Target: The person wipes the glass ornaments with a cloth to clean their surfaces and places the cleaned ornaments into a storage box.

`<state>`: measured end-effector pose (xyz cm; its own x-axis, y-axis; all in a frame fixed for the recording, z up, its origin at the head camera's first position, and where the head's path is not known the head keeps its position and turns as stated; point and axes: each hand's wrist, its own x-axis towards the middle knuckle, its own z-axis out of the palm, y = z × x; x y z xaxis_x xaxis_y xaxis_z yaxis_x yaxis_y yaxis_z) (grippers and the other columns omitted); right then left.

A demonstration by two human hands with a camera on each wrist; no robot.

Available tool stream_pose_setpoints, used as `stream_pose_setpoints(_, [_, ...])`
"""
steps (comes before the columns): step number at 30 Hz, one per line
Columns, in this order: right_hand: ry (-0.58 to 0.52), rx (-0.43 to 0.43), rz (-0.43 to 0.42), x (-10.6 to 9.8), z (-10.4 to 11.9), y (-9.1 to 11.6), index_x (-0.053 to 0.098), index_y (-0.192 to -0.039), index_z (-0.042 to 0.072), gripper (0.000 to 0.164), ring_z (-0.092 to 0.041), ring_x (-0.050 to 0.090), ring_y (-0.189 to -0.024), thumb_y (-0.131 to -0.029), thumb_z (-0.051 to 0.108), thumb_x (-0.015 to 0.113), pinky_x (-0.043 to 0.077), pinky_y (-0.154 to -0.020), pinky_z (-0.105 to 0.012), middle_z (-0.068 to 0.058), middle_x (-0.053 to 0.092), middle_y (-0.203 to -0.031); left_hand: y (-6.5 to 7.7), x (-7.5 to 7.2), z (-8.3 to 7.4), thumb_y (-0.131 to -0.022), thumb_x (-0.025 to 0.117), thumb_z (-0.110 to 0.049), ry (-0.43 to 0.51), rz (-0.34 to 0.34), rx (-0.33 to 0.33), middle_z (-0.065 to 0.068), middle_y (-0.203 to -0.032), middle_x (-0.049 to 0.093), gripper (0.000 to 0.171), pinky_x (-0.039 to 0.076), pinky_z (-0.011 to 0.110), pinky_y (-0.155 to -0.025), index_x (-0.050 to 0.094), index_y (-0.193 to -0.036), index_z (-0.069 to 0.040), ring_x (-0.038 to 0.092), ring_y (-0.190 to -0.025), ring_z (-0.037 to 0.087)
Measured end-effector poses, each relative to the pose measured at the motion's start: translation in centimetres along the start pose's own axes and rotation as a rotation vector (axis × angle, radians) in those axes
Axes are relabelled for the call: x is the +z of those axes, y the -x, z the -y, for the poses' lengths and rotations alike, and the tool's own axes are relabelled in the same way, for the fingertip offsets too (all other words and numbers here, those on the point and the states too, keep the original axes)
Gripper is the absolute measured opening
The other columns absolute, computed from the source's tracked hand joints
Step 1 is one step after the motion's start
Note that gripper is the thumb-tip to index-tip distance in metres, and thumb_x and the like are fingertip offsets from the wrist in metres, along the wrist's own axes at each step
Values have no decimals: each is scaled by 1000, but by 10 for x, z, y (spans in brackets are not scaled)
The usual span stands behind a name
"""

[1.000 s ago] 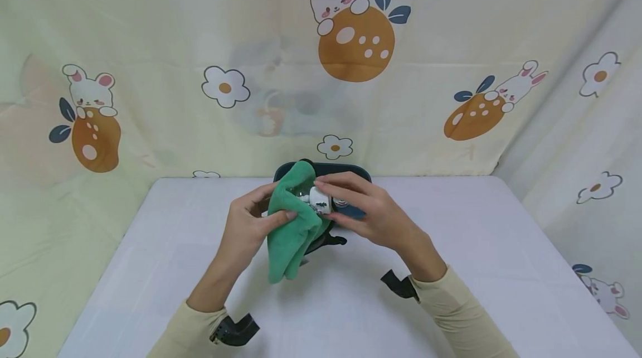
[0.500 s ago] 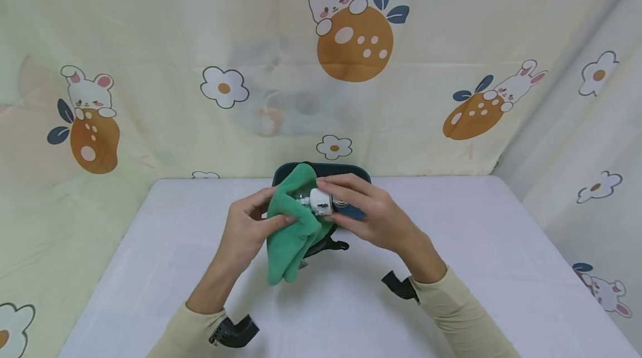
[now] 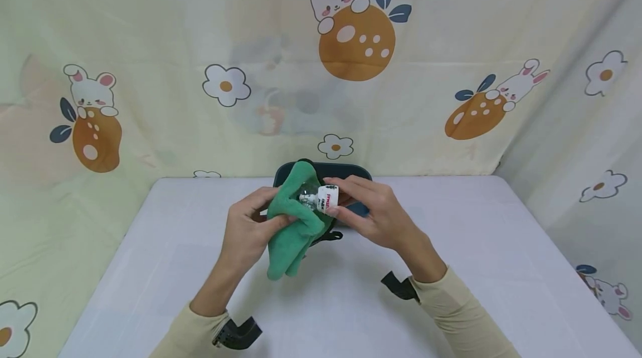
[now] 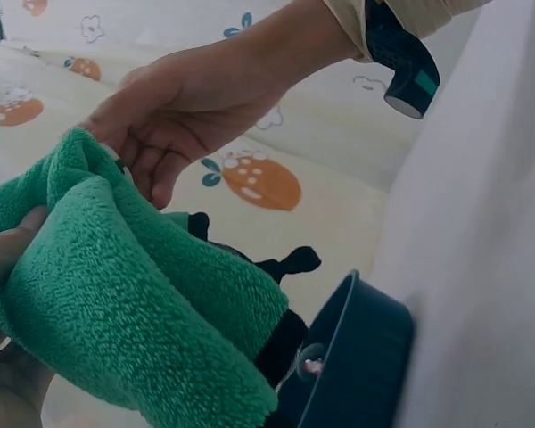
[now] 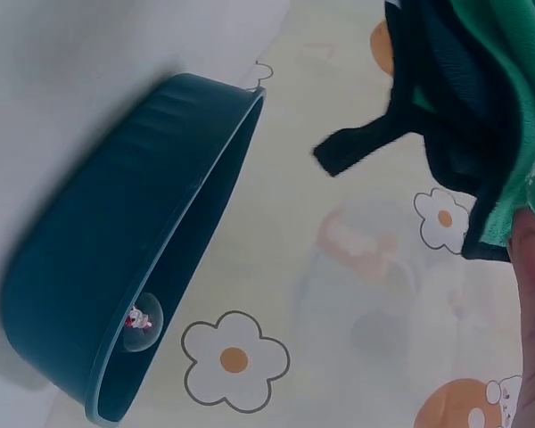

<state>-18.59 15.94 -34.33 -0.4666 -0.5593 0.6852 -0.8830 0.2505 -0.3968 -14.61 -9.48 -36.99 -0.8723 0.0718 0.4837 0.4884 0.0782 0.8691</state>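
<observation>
Left fingers [image 3: 278, 222] grip; right fingers [image 3: 353, 187] pinch; forearms [image 3: 422, 256] slant inward.

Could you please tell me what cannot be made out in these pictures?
Head view: part of the clear globe, covered by the green cloth.
Head view: the lettering on its white base, too small to read.
Head view: much of the blue bin, behind the cloth and right hand.
Left wrist view: part of the left hand, cut off by the left edge.

Head cam: above the counter [image 3: 321, 319], facing forward-down
Wrist cams: super close, rolled sideways
Wrists share: green cloth [image 4: 134, 294], blue tub [image 5: 116, 214]
</observation>
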Motion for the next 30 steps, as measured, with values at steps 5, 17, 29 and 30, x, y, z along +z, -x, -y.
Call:
stream_pose_setpoints(5, [-9, 9, 36, -1, -2, 0, 65, -128, -2, 44, -10, 69, -84, -101, 33, 64, 58, -73, -21, -3, 69, -99, 1, 0, -1, -83, 81, 2, -14, 18, 4, 6, -114, 72, 37, 62, 35, -80, 75, -118, -8, 69, -104, 21])
stream_pose_setpoints(17, [56, -117, 67, 0, -5, -1, 59, -134, -7, 55, -16, 69, -92, -93, 24, 77, 59, -80, -23, -10, 64, -113, -2, -3, -2, -83, 83, -4, -25, 31, -28, 2, -118, 71, 41, 62, 36, -81, 74, -121, -13, 66, -113, 20])
stream_pose_setpoints(29, [144, -261, 32, 0, -4, -5, 62, -134, -2, 48, -26, 64, -117, -98, 29, 68, 57, -91, -26, -15, 63, -129, -3, -4, -1, -83, 82, -2, 51, 54, -104, 4, -122, 70, 46, 61, 37, -85, 71, -127, -12, 64, -116, 23])
stream_pose_setpoints(30, [142, -281, 26, 0, -4, -5, 63, -133, -2, 46, -27, 64, -118, -98, 26, 69, 56, -93, -27, -16, 63, -130, -4, -4, -1, -84, 82, -3, 58, 58, -115, 5, -123, 70, 46, 61, 38, -85, 71, -127, -12, 65, -115, 23])
